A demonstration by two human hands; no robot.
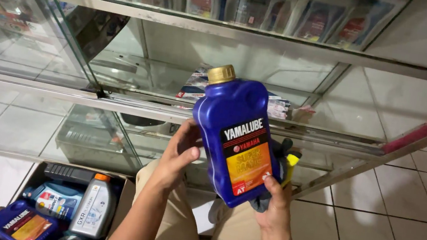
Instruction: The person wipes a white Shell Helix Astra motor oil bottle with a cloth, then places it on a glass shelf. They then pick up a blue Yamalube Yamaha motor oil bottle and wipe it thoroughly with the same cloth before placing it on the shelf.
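A blue plastic oil bottle (232, 122) with a gold screw cap and a red, orange and black label is held upright in front of a glass display cabinet. My left hand (178, 151) grips its left side, thumb pressed on the edge. My right hand (275, 198) supports its lower right corner from below, with a dark cloth and something yellow bunched behind the bottle at that hand. My knees in tan trousers are below.
The glass cabinet (170, 111) has metal-framed shelves with packaged goods on the top shelf (273, 8). A cardboard box (46, 202) at lower left holds a second blue bottle (23, 224), a grey bottle (93, 209) and a light blue container. White tiled floor lies to the right.
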